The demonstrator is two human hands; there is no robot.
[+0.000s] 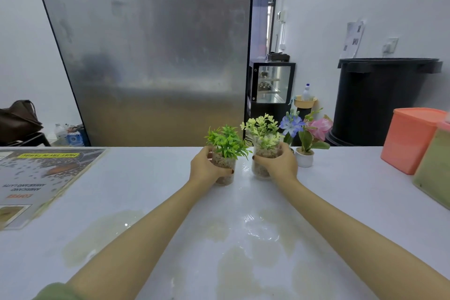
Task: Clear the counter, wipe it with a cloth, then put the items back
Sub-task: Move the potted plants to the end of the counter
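Clear pebble-filled cup of green sprigs (225,153) and its pale-leaved twin (264,151), likely bottom-heavy and breakable, sit wrapped mid-wall by left hand (207,165) and right hand (280,163).

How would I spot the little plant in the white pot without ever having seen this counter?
Find the big black bin behind the white counter. In front of it, at the counter's far edge, stands a row of small plants. The white pot is the rightmost, with a pink flower; the two beside it sit in clear glasses of pebbles, each gripped by a hand.
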